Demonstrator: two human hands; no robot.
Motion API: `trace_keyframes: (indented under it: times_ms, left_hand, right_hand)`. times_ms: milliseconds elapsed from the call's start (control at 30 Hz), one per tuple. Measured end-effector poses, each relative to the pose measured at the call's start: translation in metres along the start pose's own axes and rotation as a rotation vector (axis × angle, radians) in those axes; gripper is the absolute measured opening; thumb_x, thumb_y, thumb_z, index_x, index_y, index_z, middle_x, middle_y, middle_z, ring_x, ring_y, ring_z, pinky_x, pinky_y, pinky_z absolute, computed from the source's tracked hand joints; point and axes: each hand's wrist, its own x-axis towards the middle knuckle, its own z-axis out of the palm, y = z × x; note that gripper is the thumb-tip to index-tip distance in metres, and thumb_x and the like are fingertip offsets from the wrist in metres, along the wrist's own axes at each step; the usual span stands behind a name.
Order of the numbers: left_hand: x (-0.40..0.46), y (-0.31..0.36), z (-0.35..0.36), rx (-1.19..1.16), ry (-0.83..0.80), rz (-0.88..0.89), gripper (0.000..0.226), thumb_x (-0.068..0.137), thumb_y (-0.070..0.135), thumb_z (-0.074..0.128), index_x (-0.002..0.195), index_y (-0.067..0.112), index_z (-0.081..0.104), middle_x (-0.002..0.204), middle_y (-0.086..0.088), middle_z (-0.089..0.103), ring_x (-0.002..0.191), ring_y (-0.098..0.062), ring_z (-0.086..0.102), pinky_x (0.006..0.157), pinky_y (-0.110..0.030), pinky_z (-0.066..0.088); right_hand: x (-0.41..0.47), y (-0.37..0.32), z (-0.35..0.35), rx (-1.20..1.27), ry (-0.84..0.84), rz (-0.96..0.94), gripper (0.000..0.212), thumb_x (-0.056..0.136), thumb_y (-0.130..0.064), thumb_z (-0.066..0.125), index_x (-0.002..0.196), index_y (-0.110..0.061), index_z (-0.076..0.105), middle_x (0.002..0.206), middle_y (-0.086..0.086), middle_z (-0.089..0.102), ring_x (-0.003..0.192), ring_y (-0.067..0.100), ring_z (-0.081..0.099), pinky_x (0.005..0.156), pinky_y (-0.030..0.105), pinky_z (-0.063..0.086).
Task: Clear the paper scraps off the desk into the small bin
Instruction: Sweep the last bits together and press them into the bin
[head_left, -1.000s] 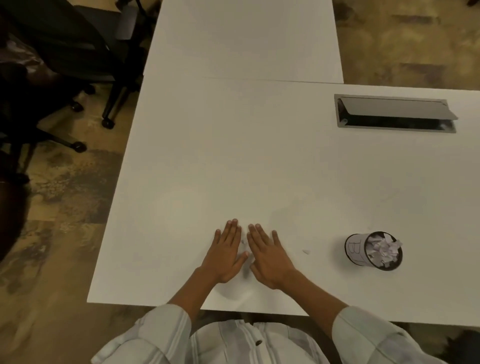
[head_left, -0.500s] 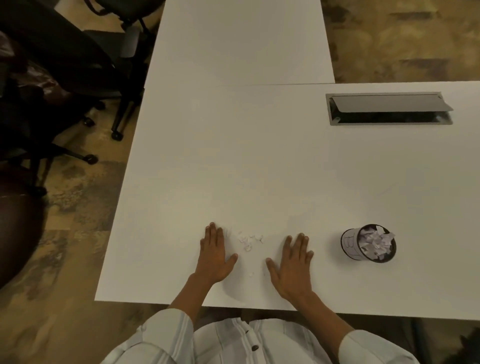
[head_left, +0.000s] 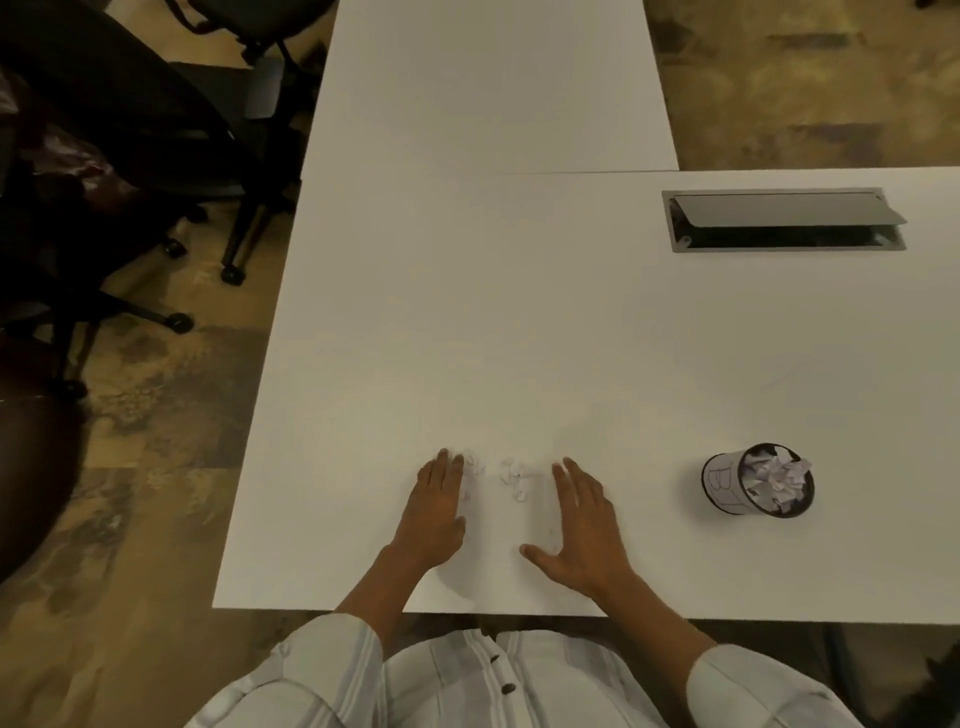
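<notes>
Several tiny white paper scraps (head_left: 511, 475) lie on the white desk (head_left: 519, 338) near its front edge. My left hand (head_left: 434, 512) rests flat on the desk just left of them, its fingertips touching the nearest bits. My right hand (head_left: 584, 530) lies flat to their right, thumb spread, a small gap away from the scraps. Neither hand holds anything. The small round bin (head_left: 758, 486), filled with crumpled white paper, stands on the desk to the right of my right hand.
A recessed cable hatch (head_left: 784, 221) with its grey lid raised sits at the back right of the desk. A second white desk (head_left: 488, 83) joins at the back. Black office chairs (head_left: 130, 156) stand on the floor to the left.
My hands were together over the scraps, then slid apart and uncovered them. Now they stand a little closer in on both sides of the scraps.
</notes>
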Motion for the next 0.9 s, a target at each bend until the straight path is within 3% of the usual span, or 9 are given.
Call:
trace_keyframes:
  times_ms: [67,100,233,367,500,633,767,833,900]
  left_hand:
    - [0.004,-0.006,-0.003,-0.019,0.021,-0.010,0.081,0.071,0.009,0.073,0.142,0.006,0.033,0.140,-0.021,0.042,0.123,-0.038,0.044,0.092,-0.044,0.051]
    - [0.006,-0.007,-0.004,-0.047,0.024,-0.025,0.079,0.070,0.009,0.074,0.140,0.007,0.036,0.134,-0.018,0.046,0.116,-0.035,0.049,0.082,-0.041,0.055]
    - [0.010,-0.010,-0.011,-0.162,0.017,-0.026,0.069,0.077,0.007,0.067,0.137,0.011,0.035,0.122,-0.012,0.044,0.095,-0.028,0.057,0.072,-0.038,0.055]
    - [0.016,-0.013,-0.017,-0.270,-0.014,0.000,0.062,0.076,0.004,0.066,0.132,0.011,0.040,0.114,-0.011,0.049,0.080,-0.025,0.058,0.070,-0.039,0.053]
    - [0.021,-0.016,-0.018,-0.289,-0.025,0.034,0.063,0.076,0.005,0.067,0.132,0.011,0.041,0.116,-0.009,0.049,0.084,-0.026,0.060,0.073,-0.039,0.054]
    - [0.020,-0.015,-0.021,-0.201,0.022,0.065,0.064,0.076,0.012,0.070,0.132,0.011,0.041,0.128,-0.009,0.043,0.104,-0.028,0.056,0.077,-0.038,0.056]
    - [0.026,-0.013,-0.020,-0.042,0.031,0.116,0.080,0.078,0.013,0.070,0.145,0.017,0.027,0.154,-0.012,0.018,0.138,-0.034,0.022,0.097,-0.042,0.048]
    - [0.030,-0.007,-0.016,0.026,-0.018,0.160,0.085,0.082,0.006,0.064,0.150,0.023,0.015,0.159,-0.009,-0.001,0.144,-0.033,0.003,0.106,-0.040,0.037]
    - [0.030,0.001,-0.012,0.104,-0.051,0.201,0.086,0.083,-0.003,0.058,0.150,0.023,0.010,0.159,-0.008,-0.009,0.145,-0.033,-0.004,0.113,-0.039,0.026]
  right_hand:
    - [-0.026,0.005,-0.001,0.069,-0.032,0.161,0.106,0.061,-0.071,0.068,0.145,-0.020,0.028,0.147,0.004,0.031,0.128,0.022,0.040,0.103,0.036,0.039]
    - [-0.035,0.004,0.000,0.138,-0.063,0.230,0.102,0.060,-0.066,0.073,0.141,-0.022,0.031,0.139,0.001,0.037,0.117,0.018,0.048,0.096,0.030,0.046]
    - [-0.032,-0.014,0.010,0.402,-0.041,0.377,0.083,0.058,-0.037,0.089,0.128,-0.022,0.046,0.100,-0.007,0.056,0.075,0.006,0.058,0.065,0.010,0.048]
    - [-0.002,-0.033,0.011,0.543,0.076,0.454,0.073,0.060,-0.018,0.091,0.122,-0.017,0.052,0.084,-0.002,0.062,0.069,0.005,0.063,0.061,0.005,0.046]
    - [0.030,-0.051,0.008,0.618,0.161,0.425,0.068,0.062,-0.009,0.089,0.120,-0.013,0.053,0.084,0.002,0.063,0.070,0.008,0.064,0.062,0.006,0.048]
    - [0.047,-0.057,0.004,0.576,0.196,0.330,0.066,0.062,-0.011,0.088,0.119,-0.014,0.054,0.091,0.000,0.061,0.074,0.008,0.063,0.065,0.013,0.051]
    - [0.042,-0.043,0.004,0.274,0.213,0.120,0.071,0.070,-0.027,0.082,0.131,-0.015,0.048,0.127,0.003,0.052,0.113,0.014,0.051,0.094,0.022,0.043]
    - [0.041,-0.039,0.010,0.074,0.102,-0.030,0.079,0.076,-0.033,0.075,0.143,-0.013,0.037,0.149,0.008,0.035,0.135,0.022,0.032,0.109,0.031,0.030]
    - [0.042,-0.039,0.020,-0.106,0.023,-0.138,0.078,0.083,-0.030,0.069,0.147,-0.012,0.029,0.155,0.012,0.024,0.142,0.030,0.020,0.114,0.042,0.026]
